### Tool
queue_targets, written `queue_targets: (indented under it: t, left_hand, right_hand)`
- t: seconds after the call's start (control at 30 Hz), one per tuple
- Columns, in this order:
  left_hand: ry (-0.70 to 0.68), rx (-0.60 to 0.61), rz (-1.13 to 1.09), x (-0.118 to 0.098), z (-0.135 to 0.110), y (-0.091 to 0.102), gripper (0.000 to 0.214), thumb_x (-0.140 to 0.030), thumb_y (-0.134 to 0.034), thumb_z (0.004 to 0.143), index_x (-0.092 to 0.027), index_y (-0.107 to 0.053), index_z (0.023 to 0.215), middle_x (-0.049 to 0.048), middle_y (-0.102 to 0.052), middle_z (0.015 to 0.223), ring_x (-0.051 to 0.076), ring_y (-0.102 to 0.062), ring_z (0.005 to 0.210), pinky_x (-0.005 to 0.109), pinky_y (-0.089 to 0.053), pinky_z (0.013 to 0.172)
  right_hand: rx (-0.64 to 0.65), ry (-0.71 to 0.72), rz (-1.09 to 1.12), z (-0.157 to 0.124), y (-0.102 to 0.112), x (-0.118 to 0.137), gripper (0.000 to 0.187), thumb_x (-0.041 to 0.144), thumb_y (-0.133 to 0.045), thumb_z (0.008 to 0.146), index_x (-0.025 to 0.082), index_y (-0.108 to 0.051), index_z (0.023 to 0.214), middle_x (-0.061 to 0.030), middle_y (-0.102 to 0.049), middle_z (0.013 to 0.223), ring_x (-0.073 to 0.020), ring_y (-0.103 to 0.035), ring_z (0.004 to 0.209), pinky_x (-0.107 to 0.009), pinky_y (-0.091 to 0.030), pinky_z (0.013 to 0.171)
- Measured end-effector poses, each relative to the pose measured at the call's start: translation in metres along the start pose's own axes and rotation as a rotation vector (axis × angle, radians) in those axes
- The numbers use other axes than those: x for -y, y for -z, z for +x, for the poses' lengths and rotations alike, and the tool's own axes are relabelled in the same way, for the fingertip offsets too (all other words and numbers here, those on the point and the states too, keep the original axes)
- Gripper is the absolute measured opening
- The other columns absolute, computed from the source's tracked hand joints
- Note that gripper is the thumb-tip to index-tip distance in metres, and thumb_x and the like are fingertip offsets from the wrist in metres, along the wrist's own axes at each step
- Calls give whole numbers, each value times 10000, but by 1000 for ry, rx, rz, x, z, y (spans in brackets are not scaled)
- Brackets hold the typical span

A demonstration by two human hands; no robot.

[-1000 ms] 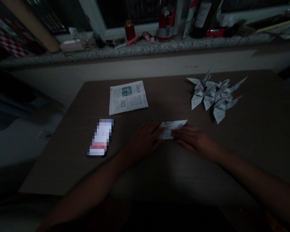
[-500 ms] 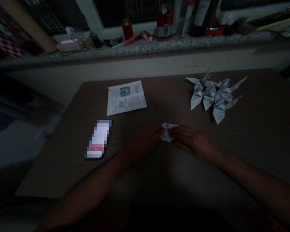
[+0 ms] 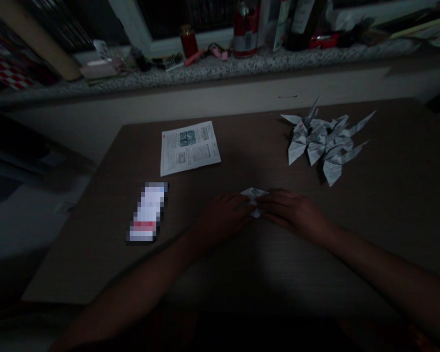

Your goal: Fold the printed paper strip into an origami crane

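Observation:
A small folded piece of printed paper lies low at the middle of the wooden table, partly hidden by fingers. My left hand comes in from the left, its fingers close together and their tips over the paper's left side. From the other side my right hand holds the paper's right part under its fingertips. Both hands are closed on the paper, with the fingers of each fairly straight; the thumbs are hard to make out in the dim light. Several folded paper cranes stand together beyond my right hand.
A printed sheet lies flat at the back left of the table. Nearer, a phone has its lit screen blurred out. Behind the table, a speckled windowsill carries a red jar, a red can and bottles.
My left fingers have slid a little to the right, farther over the folded paper, so less of it shows. My right hand has barely moved. The view has shifted slightly.

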State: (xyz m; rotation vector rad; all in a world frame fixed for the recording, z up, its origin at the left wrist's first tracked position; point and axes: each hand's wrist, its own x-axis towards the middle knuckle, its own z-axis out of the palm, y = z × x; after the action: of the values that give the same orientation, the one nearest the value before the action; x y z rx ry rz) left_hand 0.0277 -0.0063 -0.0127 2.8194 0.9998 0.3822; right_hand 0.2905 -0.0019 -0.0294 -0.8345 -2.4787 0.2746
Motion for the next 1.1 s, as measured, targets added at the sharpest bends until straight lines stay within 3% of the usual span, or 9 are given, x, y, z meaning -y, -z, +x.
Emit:
queue_targets:
  t: [0.73, 1.1]
  left_hand:
    - [70, -87, -152, 3, 4, -9, 168, -290, -647, 1011, -259, -740, 1148, 55, -670, 1305, 249, -616, 1212, 436, -494, 1031]
    - [208, -145, -281, 2, 13, -12, 87, -266, -652, 997, -201, -698, 1032, 48, -712, 1132, 209, -667, 1051, 377, -531, 948]
  right_hand:
    - [-38, -91, 120, -1, -2, 2, 151, 223, -642, 995, 238, -754, 1095, -90, -754, 1235, -278, -697, 1143, -465, -583, 945]
    - [-77, -191, 143, 5, -7, 7, 155, 208, -627, 994, 229, -698, 1130, -96, -759, 1145, -279, -711, 1075, -470, -584, 932]
